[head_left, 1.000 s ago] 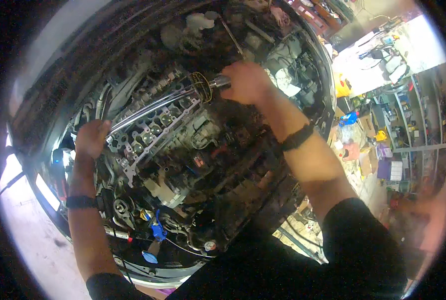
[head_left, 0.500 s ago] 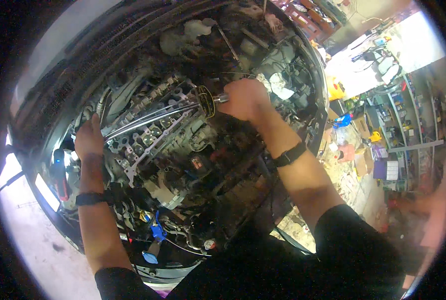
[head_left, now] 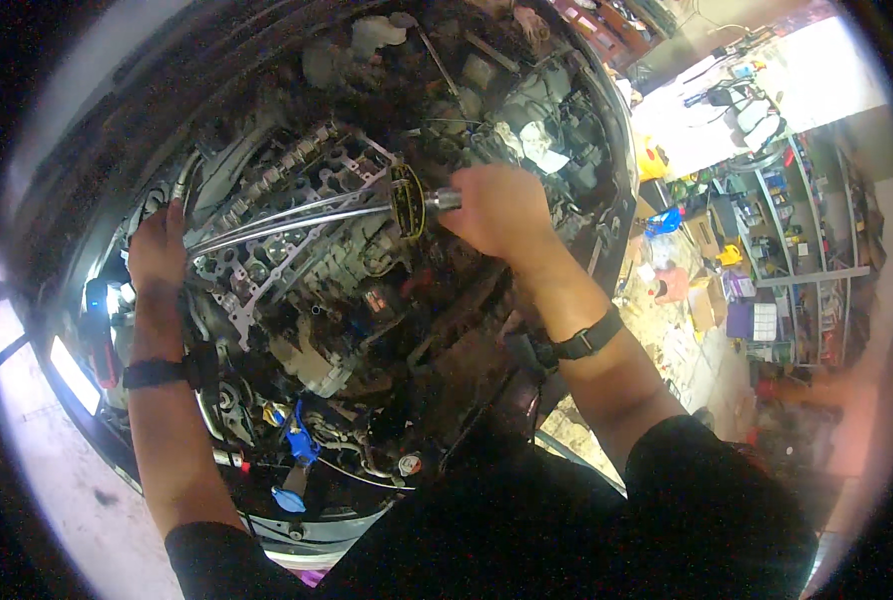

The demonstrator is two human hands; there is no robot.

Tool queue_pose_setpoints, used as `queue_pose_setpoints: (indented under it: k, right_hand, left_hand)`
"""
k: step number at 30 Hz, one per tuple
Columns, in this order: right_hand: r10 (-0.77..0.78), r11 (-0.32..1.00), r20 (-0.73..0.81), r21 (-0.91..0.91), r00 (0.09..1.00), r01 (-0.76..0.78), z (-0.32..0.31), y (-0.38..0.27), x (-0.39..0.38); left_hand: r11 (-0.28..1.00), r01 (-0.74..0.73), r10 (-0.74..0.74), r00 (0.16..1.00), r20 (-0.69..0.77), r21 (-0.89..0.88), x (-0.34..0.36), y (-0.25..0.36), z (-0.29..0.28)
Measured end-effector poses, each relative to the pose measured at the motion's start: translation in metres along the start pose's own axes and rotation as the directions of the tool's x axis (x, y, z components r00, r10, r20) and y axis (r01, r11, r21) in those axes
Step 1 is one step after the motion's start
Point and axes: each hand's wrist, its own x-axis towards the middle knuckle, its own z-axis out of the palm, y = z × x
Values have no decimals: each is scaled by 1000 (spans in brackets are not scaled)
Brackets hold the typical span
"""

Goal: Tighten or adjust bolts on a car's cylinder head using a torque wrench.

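Note:
My left hand (head_left: 157,250) is closed around the left end of a long silver beam torque wrench (head_left: 287,219), over the left part of the exposed cylinder head (head_left: 242,295). My right hand (head_left: 497,210) is closed on the handle at the other end, just right of the dark scale plate (head_left: 407,205) with yellow markings. The wrench's two rods lie slantwise across the cylinder head. What sits under my left fingers is hidden.
The engine bay (head_left: 447,380) surrounds both arms, with hoses and a blue reservoir cap (head_left: 289,498) near its front. A lit work lamp (head_left: 99,335) sits at left. Cluttered shelves (head_left: 812,275), a cardboard box (head_left: 707,300) and a bright bench (head_left: 797,65) are at right.
My right hand has moved down toward me with the wrench's handle, so the wrench lies flatter across the view, turned about its left end. My left hand keeps hold. The view has shifted slightly.

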Motion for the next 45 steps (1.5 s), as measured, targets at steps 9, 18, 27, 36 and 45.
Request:
queue_pose_setpoints:
  k: [9, 18, 27, 36, 45]
  right_hand:
    - [35, 999, -1, 18, 999, -35, -2, -16, -41]
    - [30, 999, -54, 31, 998, -29, -16, -37, -76]
    - [-43, 996, -104, -80, 994, 35, 2, -27, -69]
    - [-35, 998, -116, -62, 993, 28, 4, -7, -24]
    - [-252, 968, -28, -17, 967, 251, 27, 8, 38]
  left_hand:
    - [996, -78, 80, 994, 70, -35, 16, -28, 17]
    - [990, -88, 93, 995, 37, -109, 28, -59, 27]
    - [962, -263, 265, 964, 11, -78, 19, -41, 23]
    - [988, -107, 120, 986, 117, -115, 12, -13, 14]
    - [957, 34, -50, 998, -49, -287, -38, -147, 93]
